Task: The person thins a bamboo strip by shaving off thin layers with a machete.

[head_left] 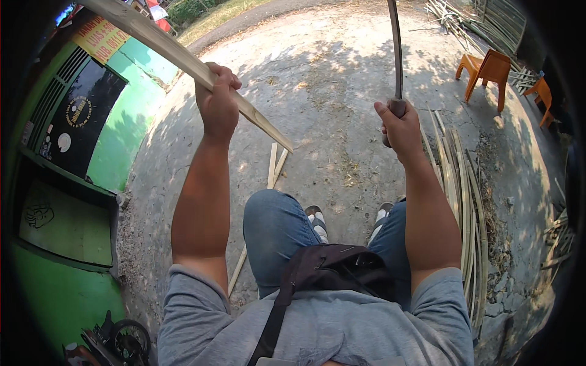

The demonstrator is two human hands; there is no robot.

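Observation:
My left hand [218, 108] is closed around a long pale piece of split bamboo [160, 50]. That piece slants from the upper left down to a narrow tip above my left knee, and its far end runs out of view. In my right hand [404, 129] is the grey handle of a machete [397, 52], its dark narrow blade pointing up and away from me. Blade and bamboo are well apart. Below the bamboo's tip, thin pale strips [272, 166] lie on the ground, partly hidden by my left leg.
Long bamboo strips [464, 213] lie in a bundle beside my right arm. Orange plastic chairs [488, 70] stand at the far right, near a heap of bamboo poles [448, 21]. A green wall [119, 134] borders the left, with a motorbike [116, 341] at the lower left.

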